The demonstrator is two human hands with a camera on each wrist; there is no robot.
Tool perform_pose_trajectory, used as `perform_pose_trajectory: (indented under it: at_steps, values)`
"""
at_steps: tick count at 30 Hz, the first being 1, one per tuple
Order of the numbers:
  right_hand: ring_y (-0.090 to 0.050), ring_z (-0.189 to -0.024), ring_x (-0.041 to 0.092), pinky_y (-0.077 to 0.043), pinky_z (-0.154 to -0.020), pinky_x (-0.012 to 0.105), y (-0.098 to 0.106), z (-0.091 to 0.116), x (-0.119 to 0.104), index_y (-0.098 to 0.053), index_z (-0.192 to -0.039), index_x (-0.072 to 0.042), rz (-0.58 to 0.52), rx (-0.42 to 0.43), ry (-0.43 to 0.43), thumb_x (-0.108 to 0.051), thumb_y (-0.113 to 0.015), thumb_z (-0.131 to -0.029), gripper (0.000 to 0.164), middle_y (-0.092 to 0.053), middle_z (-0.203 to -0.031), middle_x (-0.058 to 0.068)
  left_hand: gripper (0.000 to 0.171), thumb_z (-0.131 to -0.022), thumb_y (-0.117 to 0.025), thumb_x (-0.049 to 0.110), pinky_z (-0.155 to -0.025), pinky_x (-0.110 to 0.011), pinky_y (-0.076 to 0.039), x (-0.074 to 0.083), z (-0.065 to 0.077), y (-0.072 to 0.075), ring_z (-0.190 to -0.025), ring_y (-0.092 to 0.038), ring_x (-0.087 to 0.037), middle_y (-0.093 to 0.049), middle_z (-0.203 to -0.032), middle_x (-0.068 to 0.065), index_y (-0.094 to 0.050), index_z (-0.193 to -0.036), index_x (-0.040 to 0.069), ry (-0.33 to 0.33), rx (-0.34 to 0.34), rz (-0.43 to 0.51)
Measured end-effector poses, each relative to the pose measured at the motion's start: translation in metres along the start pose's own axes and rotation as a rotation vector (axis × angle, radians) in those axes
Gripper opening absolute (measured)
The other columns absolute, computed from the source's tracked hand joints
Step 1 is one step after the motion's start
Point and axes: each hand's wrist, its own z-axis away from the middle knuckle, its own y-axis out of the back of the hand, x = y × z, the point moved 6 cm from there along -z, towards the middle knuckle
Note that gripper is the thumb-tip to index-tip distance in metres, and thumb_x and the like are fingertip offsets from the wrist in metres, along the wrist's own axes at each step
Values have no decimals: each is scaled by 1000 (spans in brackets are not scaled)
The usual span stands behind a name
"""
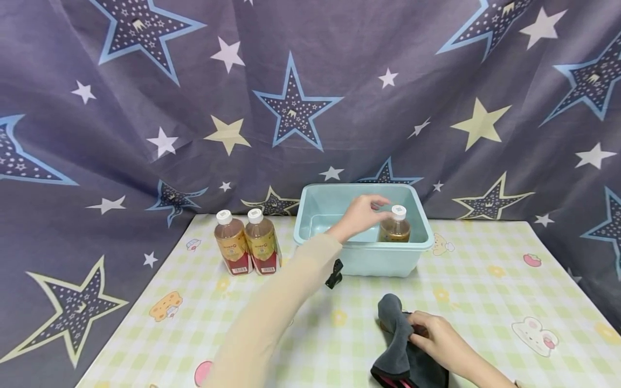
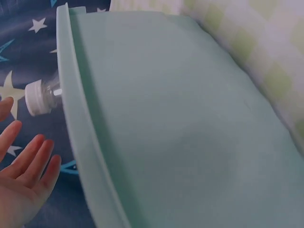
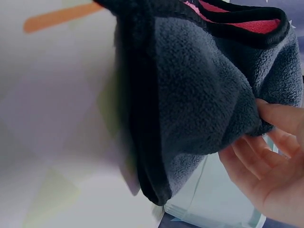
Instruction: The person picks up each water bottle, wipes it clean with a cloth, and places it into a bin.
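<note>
My left hand (image 1: 361, 216) reaches over a light blue plastic bin (image 1: 359, 261), beside a white-capped bottle (image 1: 395, 231) standing inside it. In the left wrist view, the fingers of that hand (image 2: 26, 183) are spread and apart from the bottle's white cap (image 2: 38, 98); the bin wall hides most of the bottle. At the front of the table, my right hand (image 1: 439, 340) pinches a dark grey cloth (image 1: 397, 345) between thumb and fingers. The right wrist view shows the cloth (image 3: 199, 85) folded, fuzzy, black-edged, with pink showing inside.
Two similar bottles with yellow and red labels, one on the left (image 1: 233, 245) and one beside it (image 1: 262, 242), stand upright left of the bin. A checked tablecloth (image 1: 485, 302) covers the table. A star-patterned curtain (image 1: 339, 54) hangs behind it.
</note>
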Motion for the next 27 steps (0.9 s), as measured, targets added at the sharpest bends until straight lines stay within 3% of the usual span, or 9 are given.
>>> perform_pose_trajectory:
  at_steps: [7,16,21,27]
  values:
    - [-48,-66,-1,-44,-53,21,-1,0,0,-59,-83,-7,-3,-5,-2,-5,-61,-81,3,-54,-80,-7,29,-83,-62,19,-84,-22,-44,-2,9,19,-99,-56,-21,-61,-108,-7,-62,-109,7,-30,-34,-65]
    - [-49,-66,-1,-45,-53,21,-1,0,0,-59,-83,-9,1,10,17,-3,-61,-80,7,-54,-80,-7,28,-84,-60,18,-86,-26,-44,-6,25,50,-100,-55,-18,-60,-112,-7,-61,-111,9,-13,-71,-130]
    - [-49,-66,-1,-44,-53,21,-1,0,1,-59,-82,-9,1,6,13,-3,-61,-80,7,-54,-80,-7,28,-83,-60,16,-88,-29,-44,-8,37,72,-101,-55,-21,-61,-110,-7,-62,-109,7,-31,-48,-144]
    - [-51,-67,0,-45,-53,21,0,0,0,-59,-83,-9,-6,-1,14,-4,-61,-81,5,-55,-81,-7,26,-82,-61,16,-85,-30,-46,-18,50,100,-97,-57,-19,-62,-107,-6,-63,-107,7,-29,26,-162]
